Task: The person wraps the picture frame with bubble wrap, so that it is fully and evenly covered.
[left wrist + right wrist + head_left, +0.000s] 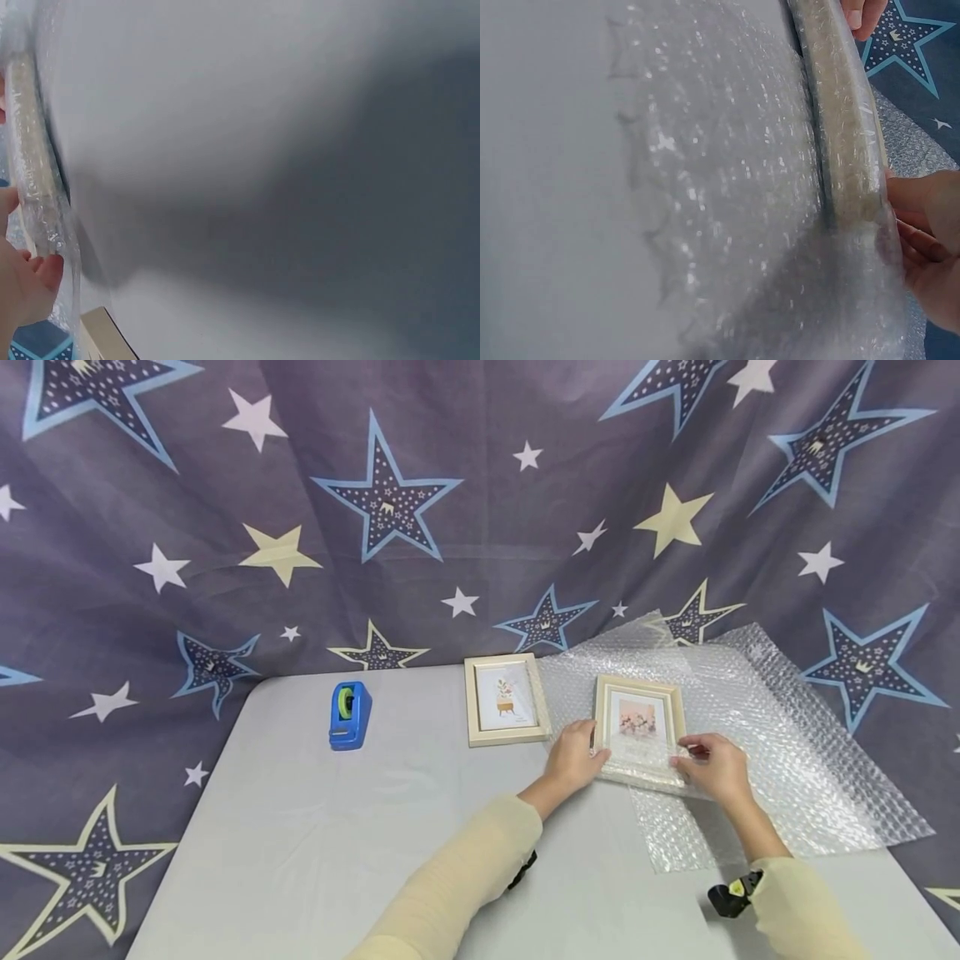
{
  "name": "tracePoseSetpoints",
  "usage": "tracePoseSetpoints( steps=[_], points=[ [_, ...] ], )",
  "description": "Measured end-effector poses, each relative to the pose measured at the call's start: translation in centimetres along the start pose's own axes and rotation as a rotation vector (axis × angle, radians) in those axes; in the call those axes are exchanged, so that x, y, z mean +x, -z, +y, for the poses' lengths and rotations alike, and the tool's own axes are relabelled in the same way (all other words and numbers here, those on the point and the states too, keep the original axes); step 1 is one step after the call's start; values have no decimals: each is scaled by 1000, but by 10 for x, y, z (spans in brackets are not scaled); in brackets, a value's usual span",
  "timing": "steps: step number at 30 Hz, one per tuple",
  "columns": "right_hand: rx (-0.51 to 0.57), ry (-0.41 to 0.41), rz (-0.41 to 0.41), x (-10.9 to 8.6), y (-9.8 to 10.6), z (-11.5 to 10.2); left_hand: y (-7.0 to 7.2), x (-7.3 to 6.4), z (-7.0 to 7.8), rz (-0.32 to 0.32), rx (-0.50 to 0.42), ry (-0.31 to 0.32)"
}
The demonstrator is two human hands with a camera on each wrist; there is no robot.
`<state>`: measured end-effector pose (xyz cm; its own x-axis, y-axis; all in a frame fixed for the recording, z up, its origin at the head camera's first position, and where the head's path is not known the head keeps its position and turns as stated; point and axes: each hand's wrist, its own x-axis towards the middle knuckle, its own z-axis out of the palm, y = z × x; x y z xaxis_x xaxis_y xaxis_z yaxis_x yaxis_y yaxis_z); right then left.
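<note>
A cream picture frame (639, 718) with a pink flower print lies on a large sheet of bubble wrap (795, 768), on the right of the table. A strip of the wrap is folded up over the frame's near edge, as the right wrist view shows close up. My left hand (573, 756) grips the frame's near left corner through the wrap, thumb in front and fingers at the side. At the near right corner, my right hand (716, 768) pinches the wrap against the frame's edge between thumb and curled fingers.
Left of the wrapped one stands a second cream picture frame (506, 700) with a plant print, overlapped by the wrap's edge. A blue tape dispenser (349, 717) with green tape sits farther left. A star-patterned curtain (480, 527) hangs behind the white table (315, 843).
</note>
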<state>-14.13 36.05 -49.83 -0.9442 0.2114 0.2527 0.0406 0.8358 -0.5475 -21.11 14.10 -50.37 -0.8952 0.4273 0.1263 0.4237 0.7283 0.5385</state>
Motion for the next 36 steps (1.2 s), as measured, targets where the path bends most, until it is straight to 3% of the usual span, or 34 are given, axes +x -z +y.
tracePoseSetpoints(
  steps=[8, 12, 21, 30, 36],
  points=[
    [-10, -11, -25, 1, 2, 0, -4, 1, 4, -54, 118, -10],
    [-9, -11, -26, 1, 3, 0, -4, 1, 6, -77, 179, -47],
    [-27, -5, -44, 2, 3, -2, 2, 1, 3, -191, 272, -52],
    [-7, 33, -35, 4, 2, -2, -1, 5, 3, -239, 422, -90],
    [8, 60, -62, 9, 10, 0, -4, 5, 4, -237, 429, -103]
  ],
)
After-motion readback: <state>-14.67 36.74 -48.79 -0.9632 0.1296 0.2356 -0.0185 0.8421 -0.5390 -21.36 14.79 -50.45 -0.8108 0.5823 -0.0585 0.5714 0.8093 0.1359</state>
